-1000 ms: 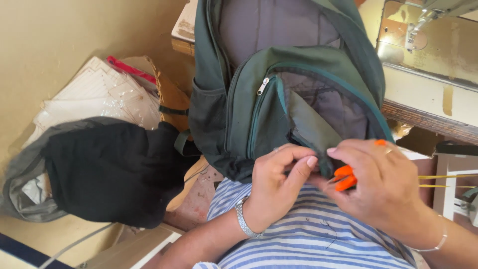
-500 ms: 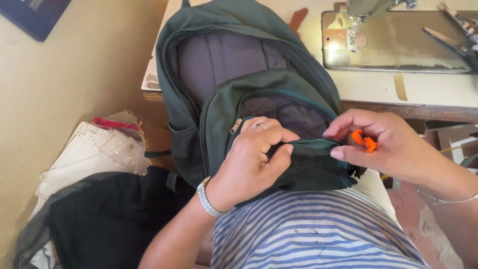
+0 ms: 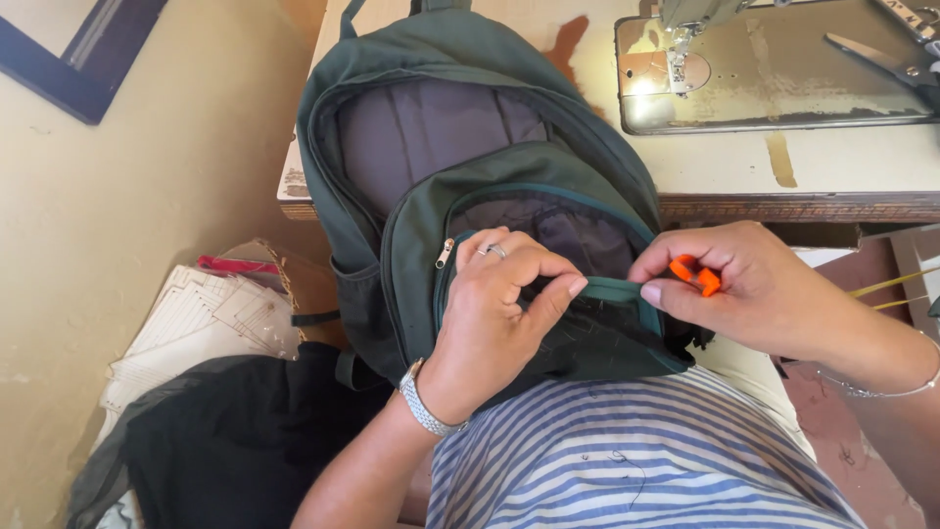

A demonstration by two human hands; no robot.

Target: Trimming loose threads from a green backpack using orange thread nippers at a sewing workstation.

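dark green backpack (image 3: 470, 147), orange tool (image 3: 697, 274), blue-white striped shirt (image 3: 627, 460)

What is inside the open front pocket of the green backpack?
Inside the front pocket of the green backpack only dark grey lining shows. The left hand and the pocket's folded edge cover the lower part.

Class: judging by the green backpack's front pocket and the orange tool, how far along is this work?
Done: the backpack lies on the sewing table, front pocket unzipped. In hand: the left hand and right hand pinch the pocket's edge, the right holding a small orange tool. Left: the pocket stays open; no finished stitching shows.
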